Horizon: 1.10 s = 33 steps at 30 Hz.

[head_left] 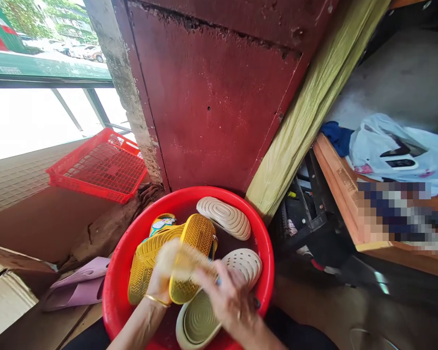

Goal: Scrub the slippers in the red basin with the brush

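Note:
A yellow slipper (pixel 199 233), its patterned sole facing up, is gripped by my left hand (pixel 161 287) above the basin. My right hand (pixel 231 299) is closed around a pale scrubbing brush (pixel 178 257), smeared by motion and crossing in front of the sole. Whether the bristles touch the sole I cannot tell. Another yellow slipper (pixel 140 260) lies sole up to the left. At the bottom is an olive-beige clog (pixel 200 321). A cream shoe with holes (pixel 246 262) sits beside my right hand, and a cream shoe with a ridged sole (pixel 224 216) lies farther back.
The red basin (pixel 115 257) stands against a dark red panel (pixel 219 116). Purple slippers (pixel 82 282) and cardboard (pixel 7 301) are on the left, with a red crate (pixel 102 167) behind. On the right, a wooden table (pixel 341 189) carries a white plastic bag (pixel 394 146).

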Each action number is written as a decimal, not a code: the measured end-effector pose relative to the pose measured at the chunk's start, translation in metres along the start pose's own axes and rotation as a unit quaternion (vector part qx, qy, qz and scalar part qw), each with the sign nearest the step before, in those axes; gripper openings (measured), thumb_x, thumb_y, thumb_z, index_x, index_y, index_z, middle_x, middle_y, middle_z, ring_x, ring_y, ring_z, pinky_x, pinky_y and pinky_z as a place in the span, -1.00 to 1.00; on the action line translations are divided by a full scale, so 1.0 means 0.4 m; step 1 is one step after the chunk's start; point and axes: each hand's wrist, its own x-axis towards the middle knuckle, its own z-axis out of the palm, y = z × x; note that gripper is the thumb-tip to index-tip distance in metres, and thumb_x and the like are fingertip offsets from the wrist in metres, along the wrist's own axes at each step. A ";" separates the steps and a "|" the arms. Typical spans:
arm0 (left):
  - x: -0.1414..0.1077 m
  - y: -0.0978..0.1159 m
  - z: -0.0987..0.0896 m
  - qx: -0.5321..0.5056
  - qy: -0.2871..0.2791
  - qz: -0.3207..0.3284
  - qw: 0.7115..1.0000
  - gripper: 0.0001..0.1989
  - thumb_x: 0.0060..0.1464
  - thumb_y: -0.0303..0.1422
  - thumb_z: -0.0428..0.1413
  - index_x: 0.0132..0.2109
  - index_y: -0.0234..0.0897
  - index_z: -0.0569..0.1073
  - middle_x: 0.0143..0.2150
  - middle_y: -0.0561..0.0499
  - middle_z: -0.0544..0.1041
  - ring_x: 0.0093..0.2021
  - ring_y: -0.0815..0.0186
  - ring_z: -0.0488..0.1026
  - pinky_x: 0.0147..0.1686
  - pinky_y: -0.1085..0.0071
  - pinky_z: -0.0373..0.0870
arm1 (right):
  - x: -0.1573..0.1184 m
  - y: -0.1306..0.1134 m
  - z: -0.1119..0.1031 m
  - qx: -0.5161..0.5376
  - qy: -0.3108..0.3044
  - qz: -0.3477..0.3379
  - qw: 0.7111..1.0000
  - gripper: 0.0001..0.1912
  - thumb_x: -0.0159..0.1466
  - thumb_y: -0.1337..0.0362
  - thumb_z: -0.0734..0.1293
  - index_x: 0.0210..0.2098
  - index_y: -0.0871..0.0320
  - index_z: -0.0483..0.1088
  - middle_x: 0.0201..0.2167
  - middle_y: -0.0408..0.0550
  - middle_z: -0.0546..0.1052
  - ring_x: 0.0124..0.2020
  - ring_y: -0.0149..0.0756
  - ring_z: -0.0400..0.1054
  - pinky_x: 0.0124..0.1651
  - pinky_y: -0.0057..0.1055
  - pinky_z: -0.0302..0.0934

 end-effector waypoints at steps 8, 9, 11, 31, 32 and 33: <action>-0.026 0.031 0.047 0.106 0.022 0.057 0.993 -0.69 -0.05 -0.37 0.32 -0.10 -0.29 0.60 -0.30 -0.07 0.68 -0.35 0.12 0.60 -0.33 0.31 0.50 | 0.017 0.206 0.051 0.120 0.082 0.198 0.969 -0.45 0.40 0.35 0.15 0.37 0.10 0.22 0.07 0.11 0.54 0.05 -0.17 0.47 0.06 -0.28 0.41; -0.032 0.031 0.049 0.168 -0.009 0.093 0.981 -0.70 -0.05 -0.35 0.33 -0.11 -0.28 0.62 -0.27 -0.07 0.68 -0.29 0.10 0.58 -0.29 0.31 0.48 | 0.010 0.201 0.060 0.144 0.091 0.201 0.965 -0.46 0.42 0.32 0.15 0.37 0.13 0.21 0.10 0.12 0.53 0.09 -0.17 0.46 0.08 -0.28 0.41; -0.037 0.022 0.049 0.300 -0.053 0.183 0.935 -0.80 -0.03 -0.29 0.33 -0.22 -0.25 0.64 -0.22 -0.11 0.66 -0.17 0.04 0.54 -0.15 0.27 0.44 | -0.002 0.183 0.073 0.165 0.090 0.201 0.961 -0.47 0.43 0.30 0.15 0.37 0.15 0.21 0.10 0.13 0.54 0.08 -0.17 0.46 0.08 -0.28 0.40; -0.013 -0.104 0.039 0.702 -0.069 0.254 0.661 -0.71 0.18 -0.45 -0.04 -0.32 -0.12 0.57 -0.18 -0.15 0.61 -0.11 0.01 0.49 0.04 0.06 0.29 | 0.022 0.106 -0.010 -0.053 -0.064 0.095 0.992 -0.32 0.34 0.50 0.19 0.35 -0.19 0.24 -0.13 -0.03 0.55 -0.29 -0.21 0.48 -0.23 -0.33 0.35; -0.015 -0.103 0.043 0.726 -0.073 0.242 0.640 -0.68 0.19 -0.47 -0.07 -0.28 -0.13 0.58 -0.14 -0.15 0.62 -0.09 0.03 0.49 0.05 0.06 0.29 | 0.024 0.136 -0.010 -0.068 -0.060 0.135 0.987 -0.32 0.33 0.51 0.19 0.35 -0.18 0.23 -0.12 -0.02 0.54 -0.28 -0.23 0.48 -0.25 -0.36 0.34; -0.016 -0.103 0.045 0.747 -0.074 0.233 0.618 -0.66 0.19 -0.50 -0.09 -0.25 -0.14 0.58 -0.13 -0.16 0.62 -0.08 0.04 0.49 0.04 0.06 0.29 | 0.025 0.159 -0.010 -0.073 -0.059 0.163 0.982 -0.33 0.34 0.51 0.19 0.35 -0.17 0.24 -0.12 -0.02 0.54 -0.29 -0.25 0.48 -0.27 -0.39 0.33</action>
